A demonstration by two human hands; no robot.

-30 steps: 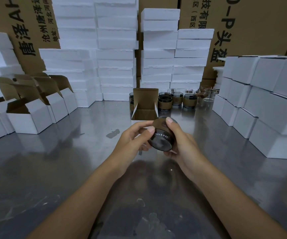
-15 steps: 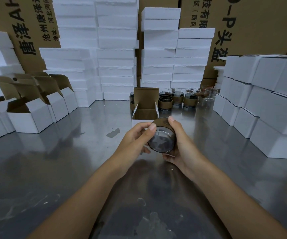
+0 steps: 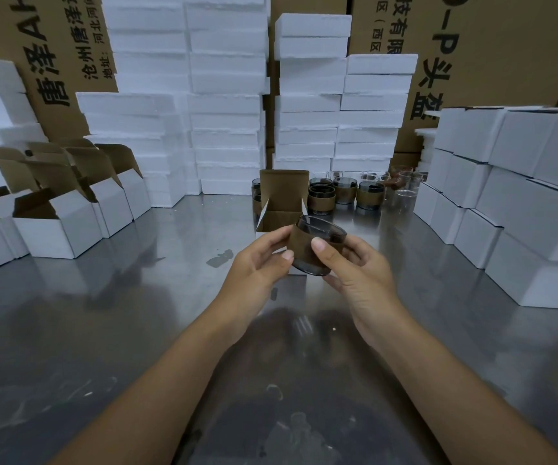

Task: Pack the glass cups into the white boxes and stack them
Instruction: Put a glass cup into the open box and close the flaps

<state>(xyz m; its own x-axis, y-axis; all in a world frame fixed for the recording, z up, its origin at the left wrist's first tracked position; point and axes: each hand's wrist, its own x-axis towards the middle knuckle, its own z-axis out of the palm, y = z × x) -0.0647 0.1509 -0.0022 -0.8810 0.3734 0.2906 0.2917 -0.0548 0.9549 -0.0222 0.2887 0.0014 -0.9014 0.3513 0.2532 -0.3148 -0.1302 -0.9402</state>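
Note:
Both hands hold one dark glass cup [image 3: 317, 245] wrapped in a brown cardboard sleeve, a little above the steel table. The cup is nearly upright, its mouth tilted away from me. My left hand [image 3: 257, 263] pinches its left side. My right hand [image 3: 354, 266] grips the right side, thumb across the sleeve. Just behind the cup stands an open white box [image 3: 282, 209] with its brown lid flap raised. Several more sleeved cups [image 3: 344, 193] stand beyond it.
Several open white boxes [image 3: 69, 216] stand at the left. Closed white boxes [image 3: 522, 203] are stacked at the right. White foam slabs [image 3: 227, 112] and big cartons [image 3: 492, 45] line the back. The steel table [image 3: 119, 330] stretches toward me.
The cup has been turned from lying with its base facing me to nearly upright, and raised slightly toward the open box. My right thumb now lies across the sleeve's front.

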